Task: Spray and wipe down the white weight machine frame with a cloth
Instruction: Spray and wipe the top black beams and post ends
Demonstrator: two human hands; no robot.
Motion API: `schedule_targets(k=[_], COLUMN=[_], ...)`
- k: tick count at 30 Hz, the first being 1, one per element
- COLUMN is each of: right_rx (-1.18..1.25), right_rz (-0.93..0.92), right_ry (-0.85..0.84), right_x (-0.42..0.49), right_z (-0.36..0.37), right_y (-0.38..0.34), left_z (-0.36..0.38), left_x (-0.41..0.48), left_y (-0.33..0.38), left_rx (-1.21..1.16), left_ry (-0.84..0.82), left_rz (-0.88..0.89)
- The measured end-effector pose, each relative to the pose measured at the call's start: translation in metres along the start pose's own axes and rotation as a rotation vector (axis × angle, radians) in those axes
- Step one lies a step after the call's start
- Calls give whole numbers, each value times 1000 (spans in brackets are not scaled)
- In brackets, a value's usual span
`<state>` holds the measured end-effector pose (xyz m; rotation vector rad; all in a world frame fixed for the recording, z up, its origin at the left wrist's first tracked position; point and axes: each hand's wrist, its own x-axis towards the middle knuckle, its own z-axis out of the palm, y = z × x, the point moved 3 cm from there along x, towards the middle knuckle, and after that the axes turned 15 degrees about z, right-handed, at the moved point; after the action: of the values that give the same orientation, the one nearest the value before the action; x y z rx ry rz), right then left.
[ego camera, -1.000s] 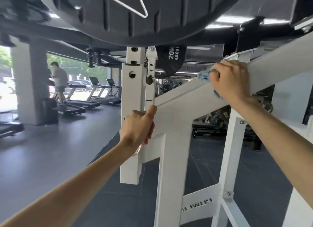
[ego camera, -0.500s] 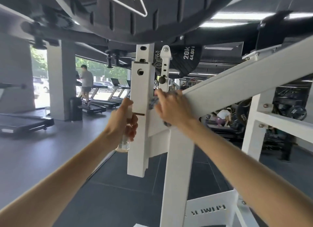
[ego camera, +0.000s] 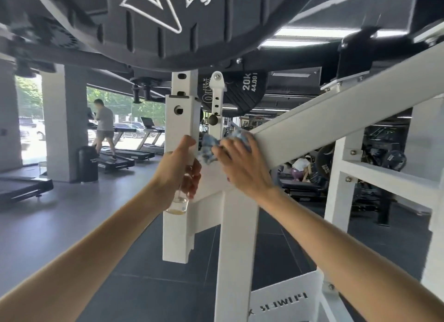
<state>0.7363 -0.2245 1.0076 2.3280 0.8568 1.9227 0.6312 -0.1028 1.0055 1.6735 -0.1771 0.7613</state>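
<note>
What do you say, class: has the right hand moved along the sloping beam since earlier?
Yes. The right hand, holding the cloth, slid down the sloping beam to its lower end by the upright post.

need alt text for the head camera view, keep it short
A person's right hand holds a blue cloth against the lower end of a white frame's slanted beam, while the left hand grips a small clear spray bottle beside the upright post. A black weight plate looms overhead.
</note>
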Motion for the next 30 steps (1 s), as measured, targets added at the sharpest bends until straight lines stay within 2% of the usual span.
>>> schedule_targets(k=[3,6,8,10,11,12,15,17,18,20,22,25,28,30], right_rx=[-101,-168,-127,-106,-82,-43,29,50,19,-44,-106,-188,-199,-90], right_rz=[218,480,657,771,734,620,150,-68,-108,13,278,526,714,713], right_ry=[111,68,97,175,187,187,97,52,47,99,175,165,263,274], right_x=[16,28,40,50,49,44,18,21,26,35,36,34,36,30], right_z=[-40,-84,-95,-92,-82,-68,-34,-33,-39,-57,-79,-106,-101,-83], right_y=[122,230,255,230,200,163,71,85,111,178,254,326,318,281], left_z=[20,40,49,57,61,65,80,88,93,102,115,140,164,178], left_x=[8,16,23,30,33,35,38,41,44,48,54,63,68,70], left_y=[6,20,32,42,46,51,63,72,77,84,90,101,114,125], left_rx=[-12,-9,-3,-2,-4,-10,-30,-9,-3,-18,-53,-50,-61,-53], left_ry=[-32,-86,-109,-117,-114,-112,-116,-129,-136,-144,-156,-187,-215,-244], left_rz=[18,69,103,137,147,152,159,177,184,182,174,210,229,252])
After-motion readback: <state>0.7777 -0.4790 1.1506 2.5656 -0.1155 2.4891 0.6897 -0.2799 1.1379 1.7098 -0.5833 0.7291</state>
